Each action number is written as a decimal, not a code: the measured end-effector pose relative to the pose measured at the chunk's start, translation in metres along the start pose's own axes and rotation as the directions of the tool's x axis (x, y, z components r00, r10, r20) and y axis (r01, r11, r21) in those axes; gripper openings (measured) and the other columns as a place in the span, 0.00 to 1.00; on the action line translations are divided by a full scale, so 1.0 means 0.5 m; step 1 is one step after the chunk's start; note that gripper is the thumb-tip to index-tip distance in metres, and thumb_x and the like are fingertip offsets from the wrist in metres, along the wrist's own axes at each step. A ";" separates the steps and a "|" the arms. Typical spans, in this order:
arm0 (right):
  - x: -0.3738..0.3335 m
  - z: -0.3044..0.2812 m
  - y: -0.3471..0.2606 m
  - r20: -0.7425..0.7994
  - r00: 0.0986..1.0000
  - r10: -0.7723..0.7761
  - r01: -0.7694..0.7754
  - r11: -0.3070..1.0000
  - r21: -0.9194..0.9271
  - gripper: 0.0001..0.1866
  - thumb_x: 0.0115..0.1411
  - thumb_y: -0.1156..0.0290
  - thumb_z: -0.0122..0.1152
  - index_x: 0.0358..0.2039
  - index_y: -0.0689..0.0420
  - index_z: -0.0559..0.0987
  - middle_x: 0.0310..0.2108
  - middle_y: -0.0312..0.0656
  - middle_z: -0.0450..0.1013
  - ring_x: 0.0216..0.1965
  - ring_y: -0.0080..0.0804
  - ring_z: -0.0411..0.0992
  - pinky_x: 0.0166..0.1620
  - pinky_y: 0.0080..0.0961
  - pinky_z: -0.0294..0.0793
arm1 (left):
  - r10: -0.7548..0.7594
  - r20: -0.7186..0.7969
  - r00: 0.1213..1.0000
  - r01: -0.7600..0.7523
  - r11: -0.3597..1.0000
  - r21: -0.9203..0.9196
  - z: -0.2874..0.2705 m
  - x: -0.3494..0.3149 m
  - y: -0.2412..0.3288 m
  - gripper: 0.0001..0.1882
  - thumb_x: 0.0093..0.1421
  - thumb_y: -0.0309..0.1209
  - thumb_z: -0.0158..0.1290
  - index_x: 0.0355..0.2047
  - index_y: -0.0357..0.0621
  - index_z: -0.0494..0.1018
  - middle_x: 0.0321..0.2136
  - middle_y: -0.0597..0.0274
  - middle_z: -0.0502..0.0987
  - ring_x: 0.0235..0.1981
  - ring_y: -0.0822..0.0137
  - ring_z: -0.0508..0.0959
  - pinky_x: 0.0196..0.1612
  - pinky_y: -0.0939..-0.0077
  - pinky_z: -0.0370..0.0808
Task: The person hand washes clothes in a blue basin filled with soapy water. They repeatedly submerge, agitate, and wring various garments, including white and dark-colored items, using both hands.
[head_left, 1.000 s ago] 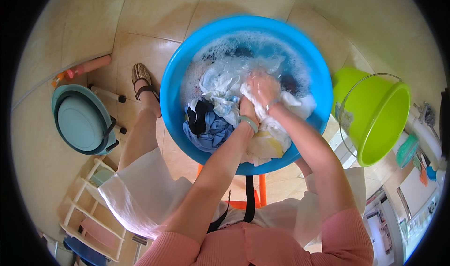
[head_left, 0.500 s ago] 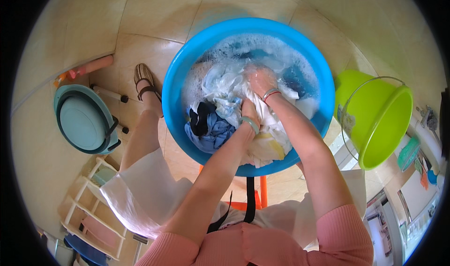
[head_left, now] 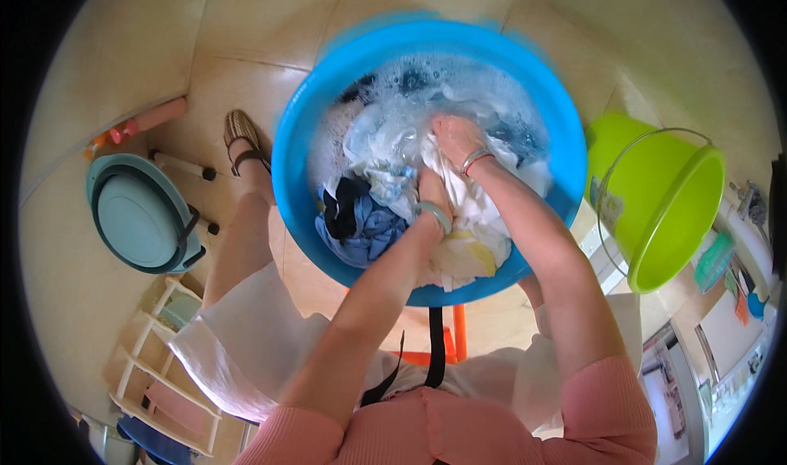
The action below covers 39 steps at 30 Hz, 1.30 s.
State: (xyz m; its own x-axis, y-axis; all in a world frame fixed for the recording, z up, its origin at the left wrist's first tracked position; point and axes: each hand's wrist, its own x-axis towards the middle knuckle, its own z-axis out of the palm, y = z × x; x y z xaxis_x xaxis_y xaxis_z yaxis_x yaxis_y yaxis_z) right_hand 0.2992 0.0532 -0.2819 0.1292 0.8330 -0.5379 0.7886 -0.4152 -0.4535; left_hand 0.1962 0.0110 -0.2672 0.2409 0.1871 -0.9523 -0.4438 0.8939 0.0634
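Both my hands are inside a large blue basin (head_left: 566, 219) of foamy water and wet laundry. A white cloth garment (head_left: 475, 207) runs between them. My right hand (head_left: 457, 143), with bracelets at the wrist, is closed on a bunched part of it near the middle of the basin. Nearer to me and slightly left, my left hand (head_left: 432, 190), with a pale green bangle, grips the same white cloth; its fingertips are hidden in the folds. Blue cloth (head_left: 365, 234) and a black piece (head_left: 344, 207) lie beside the left hand. A yellow patch (head_left: 475, 257) shows on pale cloth at the near side.
A lime green bucket (head_left: 619, 182) with a wire handle lies tilted to the right. At the left are a grey-blue folding basin (head_left: 135, 211) and a white rack (head_left: 156, 334). Under the basin stands an orange stool (head_left: 460, 330). My sandalled foot (head_left: 240, 137) rests on the tiled floor.
The basin's far rim has shifted away and is blurred by motion. My right hand's fingers have come more into sight out of the suds, closed on the white cloth. My left hand has barely moved.
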 end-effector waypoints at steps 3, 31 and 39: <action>0.012 0.017 0.037 -0.230 0.967 -0.107 0.150 0.972 0.180 0.13 0.62 0.64 0.45 0.39 0.54 0.78 0.36 0.54 0.75 0.36 0.54 0.74 0.39 0.44 0.74 | 0.017 -0.057 0.998 -0.012 0.996 0.094 0.039 -0.030 0.013 0.24 0.66 0.46 0.37 0.53 0.45 0.69 0.47 0.63 0.75 0.48 0.63 0.75 0.50 0.68 0.71; -0.122 -0.141 -0.053 -0.562 0.827 -0.026 0.267 0.897 0.351 0.11 0.57 0.69 0.61 0.38 0.61 0.75 0.35 0.53 0.71 0.35 0.53 0.71 0.36 0.39 0.69 | 0.217 0.328 0.919 -0.358 0.808 0.468 0.116 -0.048 0.237 0.46 0.60 0.47 0.54 0.68 0.52 0.37 0.59 0.51 0.62 0.52 0.59 0.71 0.46 0.58 0.75; -0.394 -0.225 -0.203 -0.316 0.903 -0.290 0.377 0.889 0.261 0.09 0.51 0.66 0.66 0.33 0.48 0.78 0.33 0.32 0.67 0.32 0.32 0.72 0.28 0.28 0.74 | 0.133 0.503 0.854 -0.147 0.989 -0.012 0.049 -0.171 0.117 0.32 0.60 0.27 0.53 0.63 0.52 0.54 0.48 0.57 0.71 0.46 0.61 0.75 0.48 0.67 0.75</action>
State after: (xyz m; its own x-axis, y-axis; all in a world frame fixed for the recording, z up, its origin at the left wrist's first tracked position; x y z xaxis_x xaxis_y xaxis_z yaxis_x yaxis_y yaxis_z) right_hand 0.2615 -0.0274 -0.0499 0.0783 0.9885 -0.1295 0.5925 -0.1506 -0.7914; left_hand 0.1707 0.0573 -0.1747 0.5813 0.4833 -0.6546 -0.4843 0.8520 0.1989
